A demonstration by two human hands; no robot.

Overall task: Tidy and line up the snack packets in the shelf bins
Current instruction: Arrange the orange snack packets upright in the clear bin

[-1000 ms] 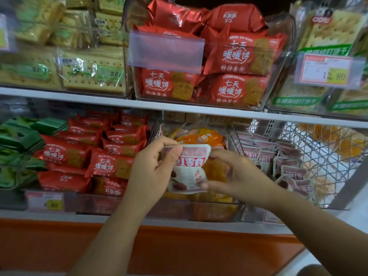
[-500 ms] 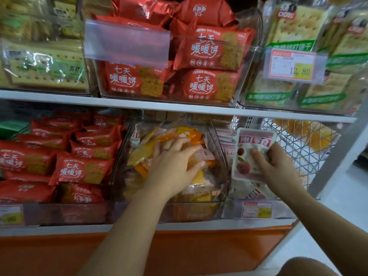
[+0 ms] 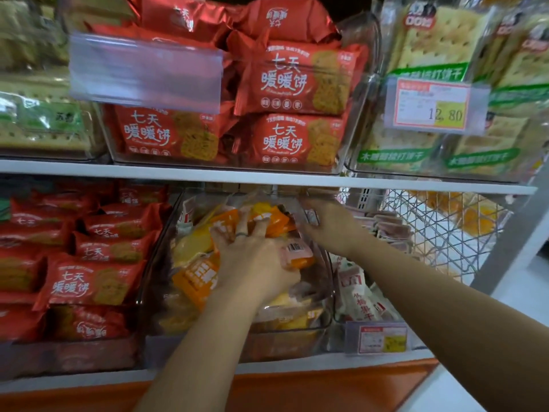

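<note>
The clear middle bin (image 3: 326, 288) on the lower shelf is the reference point. Inside it lies a loose heap of orange and yellow snack packets (image 3: 194, 279), tilted at different angles rather than set in rows. The left hand (image 3: 252, 258) lies on top of that heap near the middle of the bin. Its fingers are spread and fairly straight, pressing down on the packets without closing round any, and a ring shows on one finger. A pink-orange packet with a barcode (image 3: 297, 252) sits just right of that hand, touching its thumb side. The right hand (image 3: 329, 226) reaches to the bin's back right corner, over the wall shared with the next bin. It is motion-blurred, and I cannot tell whether its fingers hold anything. Right of the middle bin, white and pink packets (image 3: 361, 295) stand in the neighbouring bin behind a price tag (image 3: 381, 339). Left of the middle bin, red biscuit packets (image 3: 89, 283) lie in overlapping rows. Above the middle bin, over the white shelf board (image 3: 267, 179), larger red packets (image 3: 300, 81) fill another clear bin.
</note>
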